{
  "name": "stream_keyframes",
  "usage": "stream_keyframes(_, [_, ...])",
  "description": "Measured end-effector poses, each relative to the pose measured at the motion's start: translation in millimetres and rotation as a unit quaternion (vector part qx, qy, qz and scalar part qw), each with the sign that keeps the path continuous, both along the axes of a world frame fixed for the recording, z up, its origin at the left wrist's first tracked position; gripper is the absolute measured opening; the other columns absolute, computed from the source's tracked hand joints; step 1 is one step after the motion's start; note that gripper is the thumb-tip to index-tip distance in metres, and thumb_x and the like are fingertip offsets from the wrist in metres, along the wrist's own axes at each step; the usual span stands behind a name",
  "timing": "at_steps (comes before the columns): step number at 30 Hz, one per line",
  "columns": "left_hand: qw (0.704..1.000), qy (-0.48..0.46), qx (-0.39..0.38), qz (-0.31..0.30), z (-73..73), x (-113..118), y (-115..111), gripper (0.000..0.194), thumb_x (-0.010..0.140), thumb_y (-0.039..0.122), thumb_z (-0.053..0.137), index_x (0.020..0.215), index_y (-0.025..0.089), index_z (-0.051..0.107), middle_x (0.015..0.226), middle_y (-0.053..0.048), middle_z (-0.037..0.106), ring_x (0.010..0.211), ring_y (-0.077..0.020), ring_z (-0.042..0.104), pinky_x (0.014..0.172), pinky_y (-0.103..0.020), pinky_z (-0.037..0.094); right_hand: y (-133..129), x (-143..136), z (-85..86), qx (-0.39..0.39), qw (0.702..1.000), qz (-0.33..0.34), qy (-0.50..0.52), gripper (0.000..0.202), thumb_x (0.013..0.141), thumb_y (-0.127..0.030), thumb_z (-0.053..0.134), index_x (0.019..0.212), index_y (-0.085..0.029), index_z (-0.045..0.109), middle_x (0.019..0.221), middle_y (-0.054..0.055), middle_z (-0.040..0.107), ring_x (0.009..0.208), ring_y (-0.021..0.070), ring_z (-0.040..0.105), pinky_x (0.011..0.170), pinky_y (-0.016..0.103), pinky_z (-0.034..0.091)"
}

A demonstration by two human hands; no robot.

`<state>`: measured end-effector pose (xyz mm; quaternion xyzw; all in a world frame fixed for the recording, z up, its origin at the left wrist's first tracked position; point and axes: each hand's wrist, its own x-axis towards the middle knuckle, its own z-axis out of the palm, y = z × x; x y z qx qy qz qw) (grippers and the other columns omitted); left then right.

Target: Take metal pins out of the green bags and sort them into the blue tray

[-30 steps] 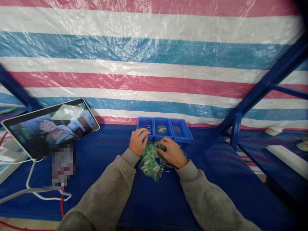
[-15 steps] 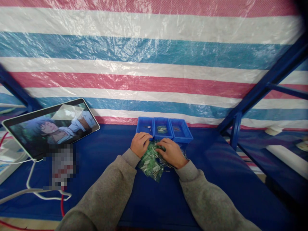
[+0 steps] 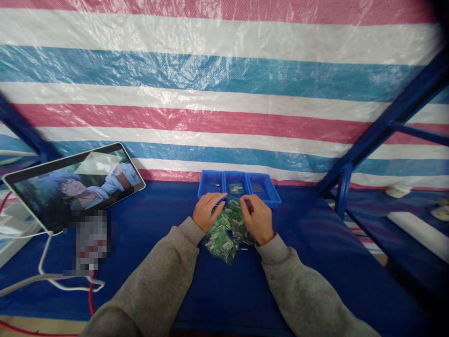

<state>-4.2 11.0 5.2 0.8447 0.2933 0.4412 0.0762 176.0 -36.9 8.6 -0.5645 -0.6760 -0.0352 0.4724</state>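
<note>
Green-tinted clear bags [image 3: 220, 241] full of small metal pins lie in a pile on the blue table, with some loose pins at the right side. My left hand [image 3: 207, 211] rests at the pile's upper left edge, fingers apart, nothing visible in it. Over the right side of the pile is my right hand [image 3: 257, 219], thumb and fingertips pinched together; what they hold, if anything, is too small to make out. Just behind the hands stand three joined blue bins: the left bin [image 3: 206, 180] has a few pins, the middle one a small bag [image 3: 236, 188], the right one a small item [image 3: 257, 187].
A tablet [image 3: 84, 185] showing a cartoon leans at the left. White and red cables [image 3: 45, 262] and a blurred-out object lie before it. Blue metal frame bars [image 3: 379, 121] rise at the right, and a striped plastic sheet hangs behind the table [image 3: 154, 206].
My right hand has lifted off the bags and moved slightly right, with its fingertips now pinched. My left hand has shifted a little, its thumb and fingers more apart.
</note>
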Motion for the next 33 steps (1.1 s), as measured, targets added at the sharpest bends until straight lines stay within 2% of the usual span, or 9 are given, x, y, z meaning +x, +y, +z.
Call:
stream_keyframes(3, [0.999,-0.014,-0.036,-0.022,1.7,3,-3,0.034,0.088,0.028,0.052,0.12,0.019,0.055,0.116,-0.009,0.062,0.107,-0.0205,0.056,0.094,-0.037,0.045,0,2,-0.3,0.016,0.997,-0.025,0.068,0.023,0.092,-0.034,0.042,0.088,-0.018,0.058,0.076,0.003,0.064,0.061,0.0138,0.058,0.063,0.026,0.043])
stream_keyframes(6, [0.995,-0.042,-0.087,-0.038,4.3,6,-6,0.044,0.085,0.032,0.058,0.126,0.019,0.05,0.12,-0.009,0.06,0.109,-0.0206,0.056,0.094,-0.035,0.045,-2,0,-0.3,0.0,0.992,0.003,0.123,0.022,0.092,-0.035,0.042,0.09,-0.019,0.057,0.07,0.001,0.063,0.056,0.0135,0.057,0.061,0.026,0.045])
stream_keyframes(10, [0.982,-0.1,-0.158,-0.027,8.4,9,-9,0.057,0.08,0.036,0.063,0.13,0.018,0.044,0.105,-0.007,0.066,0.089,-0.0171,0.062,0.079,-0.028,0.05,-5,-3,0.9,-0.011,0.984,0.057,0.168,0.019,0.092,-0.034,0.044,0.09,-0.02,0.057,0.064,-0.001,0.062,0.056,0.014,0.059,0.061,0.027,0.047])
stream_keyframes(13, [0.982,-0.082,-0.172,-0.018,10.8,8,-10,0.028,0.082,0.038,0.06,0.094,0.014,0.066,0.073,-0.002,0.066,0.066,-0.0131,0.059,0.064,-0.023,0.046,-4,-4,1.4,-0.015,0.98,0.074,0.186,0.019,0.091,-0.034,0.045,0.09,-0.02,0.057,0.065,0.0,0.063,0.058,0.0145,0.061,0.062,0.027,0.048])
stream_keyframes(15, [0.982,-0.07,-0.173,-0.016,12.3,7,-10,0.031,0.084,0.039,0.057,0.067,0.013,0.064,0.059,0.0,0.061,0.056,-0.0111,0.054,0.059,-0.022,0.043,-4,-3,1.6,-0.022,0.978,0.082,0.191,0.019,0.09,-0.035,0.048,0.091,-0.02,0.058,0.068,0.001,0.064,0.06,0.0144,0.06,0.063,0.027,0.049])
stream_keyframes(18, [0.978,-0.085,-0.188,-0.016,13.6,6,-11,0.04,0.085,0.039,0.055,0.054,0.014,0.058,0.05,0.001,0.057,0.05,-0.01,0.052,0.056,-0.022,0.041,-3,-3,2.3,-0.052,0.976,0.107,0.183,0.023,0.084,-0.037,0.057,0.097,-0.019,0.058,0.077,0.002,0.065,0.064,0.0147,0.06,0.061,0.026,0.048])
stream_keyframes(21, [0.971,-0.101,-0.215,-0.032,12.9,6,-11,0.041,0.088,0.039,0.05,0.056,0.015,0.059,0.047,0.001,0.057,0.046,-0.0104,0.053,0.055,-0.022,0.042,-2,-3,2.6,-0.083,0.975,0.135,0.157,0.021,0.083,-0.038,0.058,0.09,-0.018,0.06,0.073,0.001,0.063,0.065,0.0146,0.058,0.06,0.025,0.047])
stream_keyframes(25, [0.972,-0.091,-0.213,-0.048,10.8,7,-11,0.04,0.09,0.037,0.047,0.061,0.014,0.063,0.054,-0.001,0.063,0.052,-0.0117,0.059,0.058,-0.022,0.045,0,-2,2.0,-0.091,0.979,0.127,0.131,0.023,0.086,-0.037,0.053,0.075,-0.018,0.059,0.067,0.0,0.059,0.063,0.014,0.056,0.06,0.025,0.045])
stream_keyframes(33, [0.974,-0.099,-0.204,-0.017,11.5,2,-9,0.027,0.084,0.034,0.058,0.069,0.016,0.071,0.066,-0.003,0.07,0.06,-0.014,0.063,0.058,-0.022,0.044,-4,-4,1.1,-0.061,0.987,0.111,0.095,0.017,0.086,-0.032,0.053,0.086,-0.019,0.064,0.076,0.003,0.066,0.068,0.0164,0.06,0.066,0.028,0.046])
